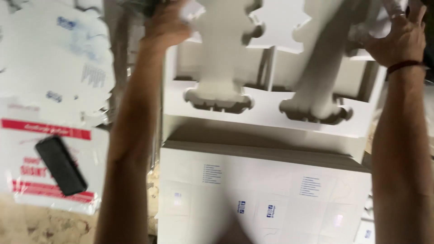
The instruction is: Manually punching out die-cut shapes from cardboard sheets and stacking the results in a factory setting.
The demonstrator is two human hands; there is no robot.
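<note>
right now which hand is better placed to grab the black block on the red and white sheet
Left. The left hand is on the same side as the black block; the right hand grips the white die-cut cardboard at the far edge.

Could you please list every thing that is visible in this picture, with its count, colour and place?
die-cut cardboard sheets: a stack, exact count unclear, white, centre and top, with shaped cut-outs
printed flat sheets: a stack, white with small blue marks, lower centre, in front of the die-cut stack
printed sheets: several, blurred, white with blue print, upper left
plastic-wrapped pack: one, white with red bands, lower left
black block: one, black, oblong, lying on the wrapped pack
work surface: one, mottled beige, bottom left
wristband: one, dark red, on the right wrist
left hand: one, top centre, at the top die-cut sheet
right hand: one, top right, at the same sheet's right edge
</note>
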